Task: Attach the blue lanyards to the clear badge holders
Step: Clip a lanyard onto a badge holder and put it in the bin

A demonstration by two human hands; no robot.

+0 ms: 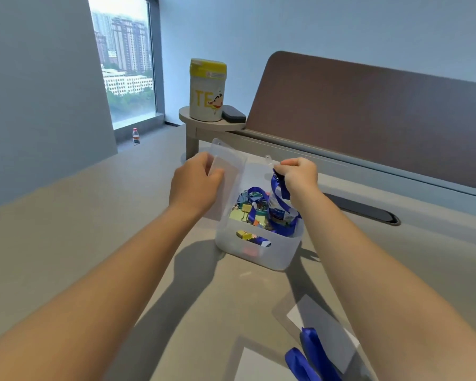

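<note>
Both hands were raised over the desk (121,243) when I looked. Her left hand (194,184) was curled round a clear badge holder (228,160), thumb across its face, holding it upright above the left edge of a translucent plastic bin (259,251). Its top edge with the small hole pointed up and away from her.

Her right hand (300,174) was closed tight, fingertips pinched together at the dark clip of a blue lanyard (282,199). A small clear tab (270,160) with a hole stuck out just beyond those fingertips; I could not tell whether the clip had already gone through it, or what the tab belonged to. The blue strap hung down from the fist into the right side of the bin.

Inside the bin lay a heap of coloured binder clips (248,210) and more blue strap. Near her, at the lower edge of the desk, another blue lanyard (308,356) lay looped beside a second clear holder (327,334), touching or overlapping it.

Farther back, a white canister with a yellow lid (207,90) stood on a small round shelf (187,116), a dark eraser-like block (233,114) just beside it. A brown divider panel (368,119) ran along the desk's far side. A small bottle (135,136) stood on the floor by the window (124,59).
</note>
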